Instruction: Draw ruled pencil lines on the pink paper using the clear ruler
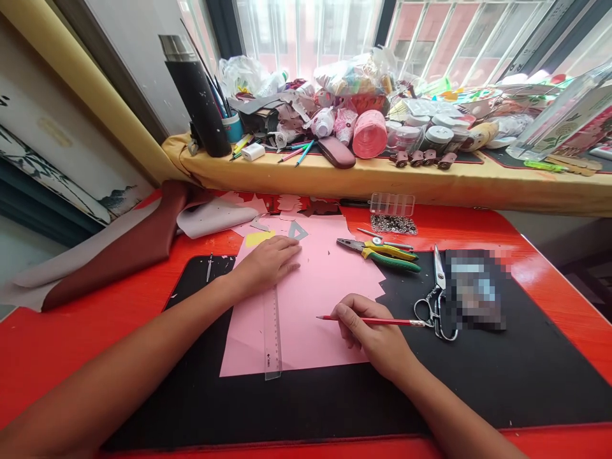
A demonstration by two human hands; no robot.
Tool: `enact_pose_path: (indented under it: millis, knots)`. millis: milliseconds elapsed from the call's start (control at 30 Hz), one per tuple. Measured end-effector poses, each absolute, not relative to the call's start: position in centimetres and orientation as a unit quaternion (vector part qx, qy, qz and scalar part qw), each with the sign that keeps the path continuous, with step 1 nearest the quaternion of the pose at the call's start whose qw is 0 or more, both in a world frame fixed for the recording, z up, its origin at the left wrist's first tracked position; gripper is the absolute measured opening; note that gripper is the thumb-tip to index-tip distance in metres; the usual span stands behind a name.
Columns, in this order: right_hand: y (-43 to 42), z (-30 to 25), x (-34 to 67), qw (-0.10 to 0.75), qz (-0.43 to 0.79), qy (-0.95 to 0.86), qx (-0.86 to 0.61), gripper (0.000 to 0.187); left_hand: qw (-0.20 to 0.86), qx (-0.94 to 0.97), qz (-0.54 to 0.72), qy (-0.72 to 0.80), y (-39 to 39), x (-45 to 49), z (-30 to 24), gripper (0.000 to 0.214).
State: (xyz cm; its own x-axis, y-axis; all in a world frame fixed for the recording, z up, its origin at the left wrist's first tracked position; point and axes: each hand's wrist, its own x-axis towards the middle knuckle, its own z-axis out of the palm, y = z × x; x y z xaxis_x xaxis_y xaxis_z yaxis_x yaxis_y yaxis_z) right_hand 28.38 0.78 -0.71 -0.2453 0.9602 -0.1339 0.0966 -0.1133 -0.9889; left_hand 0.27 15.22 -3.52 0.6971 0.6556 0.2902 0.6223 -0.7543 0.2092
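Observation:
A pink sheet of paper [310,299] lies on a black mat [478,376] on the red table. My left hand [268,262] rests flat on the sheet, fingers stretched out, pressing the top end of a clear plastic ruler [272,338] that runs down the sheet. My right hand [373,331] is closed around a red pencil [382,320], held nearly level with its tip pointing left over the paper, to the right of the ruler. A small clear set square [297,231] and a yellow scrap [259,238] lie just beyond my left hand.
Green-and-yellow pliers [382,253] and steel scissors [437,296] lie right of the sheet, beside a blurred dark object [475,290]. A clear compartment box [393,204] sits further back. Brown and grey material [138,239] lies at the left. The yellow sill [382,178] holds cluttered craft supplies.

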Motion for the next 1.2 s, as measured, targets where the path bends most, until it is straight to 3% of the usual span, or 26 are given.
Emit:
enact_pose_path:
  millis: [367,700,1067,1200]
  knots:
    - [0.7,-0.3,28.3,0.371,0.571,-0.556,-0.477,0.050,0.092,0.934,0.206,0.277,11.7,1.8,-2.4,0.028]
    - [0.8,-0.1,28.2,0.375,0.575,-0.554,-0.471,0.055,0.099,0.910,0.223,0.334,15.1,3.2,-2.5,0.033]
    - [0.7,-0.1,28.1,0.365,0.573,-0.563,-0.471,0.051,0.131,0.935,0.193,0.267,15.7,7.2,-2.8,0.022]
    - [0.7,-0.1,28.1,0.367,0.572,-0.562,-0.471,0.049,0.117,0.920,0.207,0.311,17.0,6.1,-2.6,0.037]
